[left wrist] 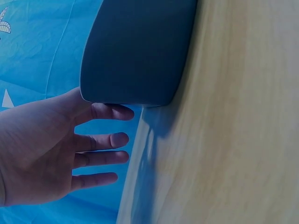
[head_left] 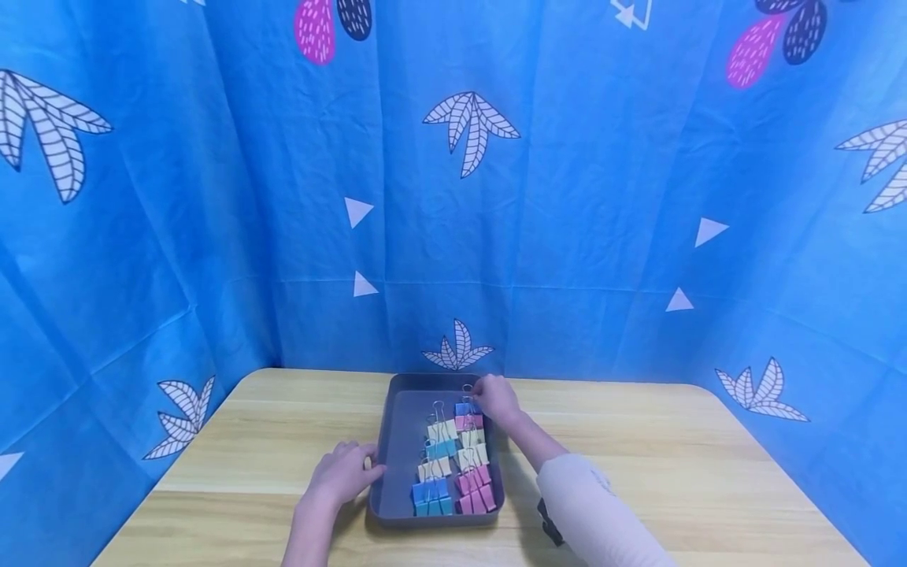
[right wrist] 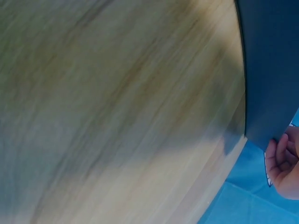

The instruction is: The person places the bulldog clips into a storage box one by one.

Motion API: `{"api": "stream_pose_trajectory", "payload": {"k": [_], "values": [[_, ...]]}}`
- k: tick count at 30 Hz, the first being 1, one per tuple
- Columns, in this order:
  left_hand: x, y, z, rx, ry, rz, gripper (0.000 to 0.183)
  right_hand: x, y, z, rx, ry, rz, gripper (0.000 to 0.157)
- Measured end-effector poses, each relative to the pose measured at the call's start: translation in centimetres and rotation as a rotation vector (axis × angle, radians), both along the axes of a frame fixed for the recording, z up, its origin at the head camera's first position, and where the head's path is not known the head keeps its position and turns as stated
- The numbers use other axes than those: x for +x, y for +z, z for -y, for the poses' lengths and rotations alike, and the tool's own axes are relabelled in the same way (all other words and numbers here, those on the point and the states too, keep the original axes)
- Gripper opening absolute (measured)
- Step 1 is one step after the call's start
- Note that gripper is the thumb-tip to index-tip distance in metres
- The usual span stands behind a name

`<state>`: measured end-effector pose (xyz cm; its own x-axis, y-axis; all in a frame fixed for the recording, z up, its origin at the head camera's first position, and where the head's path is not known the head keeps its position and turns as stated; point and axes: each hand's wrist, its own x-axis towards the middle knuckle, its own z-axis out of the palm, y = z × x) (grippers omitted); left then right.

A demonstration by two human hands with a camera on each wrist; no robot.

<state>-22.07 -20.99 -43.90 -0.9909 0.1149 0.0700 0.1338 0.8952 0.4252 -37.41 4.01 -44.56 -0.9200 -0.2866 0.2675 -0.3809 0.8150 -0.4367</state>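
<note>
A dark grey tray (head_left: 397,441) lies on the table, with several coloured binder clips (head_left: 441,449) set in two columns inside it. My left hand (head_left: 345,472) grips the tray's left rim, thumb over the edge; in the left wrist view the other fingers extend outside the wall. At the tray's far right corner, my right hand (head_left: 497,400) has its curled fingers at the wire handles of a blue binder clip (head_left: 464,409), which it appears to pinch. That clip heads the right column. The right wrist view shows the curled right hand (right wrist: 286,161) over the tray's rim, its fingertips partly hidden.
The wooden table (head_left: 623,457) extends to both sides of the tray. A blue patterned curtain (head_left: 567,236) hangs behind the table and along both sides. Beneath the right sleeve (head_left: 595,504) a small black object (head_left: 549,523) shows.
</note>
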Motion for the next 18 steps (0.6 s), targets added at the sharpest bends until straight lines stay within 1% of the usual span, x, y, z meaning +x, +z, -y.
{"api": "stream_pose_trajectory", "payload": {"k": [6,11,15,18], "values": [[-0.1,0.0,0.0,0.006,-0.001,-0.001,0.012,0.0,-0.1,-0.2,-0.021,-0.003,-0.015,0.008],[-0.1,0.0,0.0,0.030,0.000,0.016,0.014,0.5,0.4,-0.2,-0.042,-0.004,-0.015,0.007],[-0.2,-0.2,0.4,0.059,-0.001,0.021,0.029,0.8,1.0,-0.5,-0.054,0.014,-0.062,0.009],[-0.2,-0.3,1.0,0.065,0.013,0.017,0.033,0.9,1.5,-1.0,-0.041,0.039,-0.132,0.009]]}}
